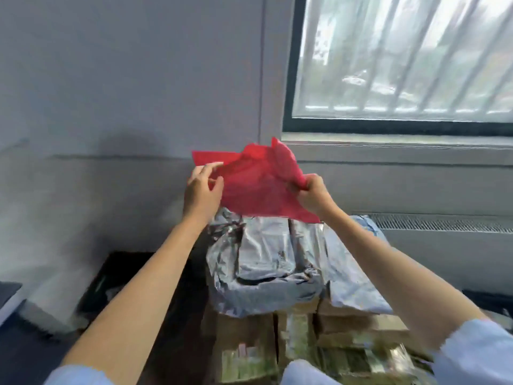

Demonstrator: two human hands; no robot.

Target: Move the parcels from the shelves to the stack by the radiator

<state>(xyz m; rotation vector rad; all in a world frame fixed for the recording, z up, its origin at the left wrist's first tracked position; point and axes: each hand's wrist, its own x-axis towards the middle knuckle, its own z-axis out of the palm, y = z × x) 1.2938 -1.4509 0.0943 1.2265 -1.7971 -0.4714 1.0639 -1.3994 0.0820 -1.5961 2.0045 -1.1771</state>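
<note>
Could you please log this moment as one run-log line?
left hand: holds red parcel | right hand: holds it | above grey parcel

Both bare forearms are reaching forward and upward, converging ahead of the chest. The left hand (202, 187) is pinching the red plastic mailer (258, 184) between thumb and fingers at its left edge. The right hand (312, 194) is gripping its right edge, fingers curled.

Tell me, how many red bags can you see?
1. The red bag is held up by the left hand and right hand, above the grey parcel on the stack. Others may be hidden.
</note>
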